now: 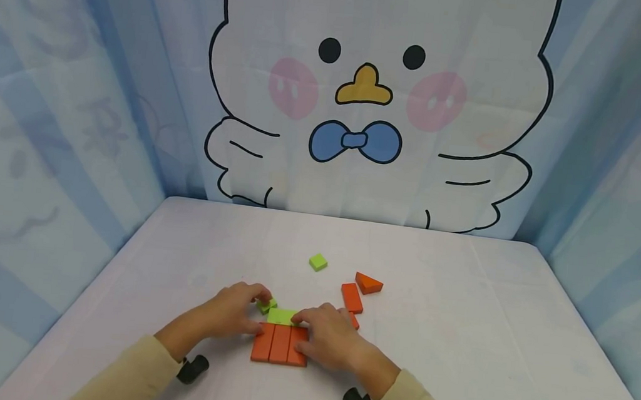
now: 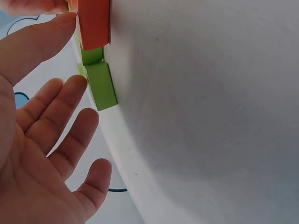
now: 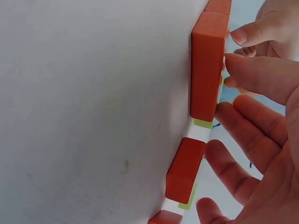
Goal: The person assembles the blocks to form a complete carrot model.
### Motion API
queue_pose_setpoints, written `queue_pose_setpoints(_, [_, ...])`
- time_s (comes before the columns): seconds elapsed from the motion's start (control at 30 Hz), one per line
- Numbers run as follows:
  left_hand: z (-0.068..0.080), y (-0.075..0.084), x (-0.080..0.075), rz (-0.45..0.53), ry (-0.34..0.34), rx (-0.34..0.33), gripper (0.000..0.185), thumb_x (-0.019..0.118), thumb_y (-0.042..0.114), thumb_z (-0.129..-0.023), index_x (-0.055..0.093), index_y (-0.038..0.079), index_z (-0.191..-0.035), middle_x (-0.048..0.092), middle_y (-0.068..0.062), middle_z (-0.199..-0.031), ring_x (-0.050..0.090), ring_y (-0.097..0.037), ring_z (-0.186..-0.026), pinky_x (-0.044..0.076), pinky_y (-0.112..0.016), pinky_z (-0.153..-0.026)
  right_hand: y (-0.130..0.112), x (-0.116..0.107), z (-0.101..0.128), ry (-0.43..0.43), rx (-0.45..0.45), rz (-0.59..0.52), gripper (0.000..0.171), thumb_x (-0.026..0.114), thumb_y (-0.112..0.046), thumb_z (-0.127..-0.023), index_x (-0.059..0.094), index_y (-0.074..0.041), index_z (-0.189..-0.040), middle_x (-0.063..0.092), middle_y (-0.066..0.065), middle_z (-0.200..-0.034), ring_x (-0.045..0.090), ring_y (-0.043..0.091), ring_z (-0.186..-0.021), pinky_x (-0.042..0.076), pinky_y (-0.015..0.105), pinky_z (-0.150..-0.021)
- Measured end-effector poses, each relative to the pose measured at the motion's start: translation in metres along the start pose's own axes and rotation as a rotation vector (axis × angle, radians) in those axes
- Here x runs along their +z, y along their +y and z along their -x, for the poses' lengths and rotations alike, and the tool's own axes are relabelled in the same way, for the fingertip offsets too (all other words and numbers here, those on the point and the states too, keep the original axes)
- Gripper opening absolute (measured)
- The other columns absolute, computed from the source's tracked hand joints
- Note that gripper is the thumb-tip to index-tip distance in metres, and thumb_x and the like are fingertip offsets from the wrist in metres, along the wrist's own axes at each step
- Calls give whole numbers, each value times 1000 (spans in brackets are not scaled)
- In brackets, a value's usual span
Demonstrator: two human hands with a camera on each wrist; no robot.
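Note:
Three orange bars (image 1: 279, 344) lie side by side near the table's front, with a flat green block (image 1: 281, 315) against their far edge. My left hand (image 1: 232, 318) rests at their left; its fingertips touch a small green block (image 1: 266, 305). In the left wrist view the left hand (image 2: 51, 130) is spread with straight fingers, thumb against an orange bar (image 2: 95, 23), index tip by the green block (image 2: 100, 84). My right hand (image 1: 325, 335) lies over the bars' right side. In the right wrist view the right hand (image 3: 261, 140) has loose fingers beside an orange bar (image 3: 205, 70).
Beyond the hands lie a loose green square (image 1: 318, 262), an orange triangle (image 1: 369, 283) and an orange bar (image 1: 352, 297). Another orange piece (image 1: 354, 320) is half hidden by my right hand. The white table (image 1: 458, 311) is walled by blue curtains and a cartoon backdrop.

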State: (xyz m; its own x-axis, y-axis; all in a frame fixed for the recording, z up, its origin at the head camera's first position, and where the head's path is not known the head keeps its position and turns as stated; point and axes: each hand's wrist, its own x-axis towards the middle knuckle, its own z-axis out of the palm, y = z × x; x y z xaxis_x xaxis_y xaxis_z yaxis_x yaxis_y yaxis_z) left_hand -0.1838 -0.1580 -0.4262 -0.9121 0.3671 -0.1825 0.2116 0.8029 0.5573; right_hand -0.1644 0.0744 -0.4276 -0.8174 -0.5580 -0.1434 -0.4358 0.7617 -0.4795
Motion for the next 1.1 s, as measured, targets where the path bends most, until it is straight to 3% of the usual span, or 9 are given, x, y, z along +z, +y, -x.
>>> queue_pose_setpoints(0.17, [1, -1, 0, 17, -2, -8, 48, 87, 15, -78, 62, 13, -120, 62, 5, -111, 56, -23, -110, 49, -46, -96, 0, 0, -2, 15, 3, -30, 40, 75, -30, -91, 67, -17, -128, 64, -8, -116, 51, 17, -109, 39, 43, -94])
queue_pose_setpoints(0.33, [0, -4, -1, 16, -1, -11, 48, 87, 17, -79, 62, 13, -120, 63, 5, -112, 56, -23, -111, 48, -46, -97, 6, -11, -12, 86, 39, -115, 42, 70, -31, -94, 64, -15, -132, 62, 2, -122, 51, 24, -116, 44, 47, -99])
queue_pose_setpoints(0.57, [0, -2, -2, 32, -8, -27, 49, 87, 17, -79, 63, 14, -121, 62, 5, -113, 55, -23, -111, 48, -46, -97, 29, -41, -43, 180, 105, 22, 45, 71, -27, -94, 62, -12, -136, 63, 9, -130, 52, 32, -121, 39, 55, -100])
queue_pose_setpoints(0.73, [1, -2, -2, 30, -11, -43, 50, 88, 17, -78, 63, 14, -120, 62, 5, -112, 55, -23, -110, 48, -45, -96, 41, -48, -62, 128, 189, 80, 50, 69, -28, -94, 58, -14, -140, 61, 9, -135, 51, 33, -124, 38, 54, -100])
queue_pose_setpoints(1.1, [-1, -4, -2, 14, -8, -39, 51, 88, 19, -77, 63, 15, -121, 62, 4, -113, 56, -23, -111, 49, -45, -96, 47, -44, -79, 82, 239, 86, 49, 66, -24, -93, 58, -15, -140, 62, 10, -131, 51, 33, -121, 36, 52, -100])
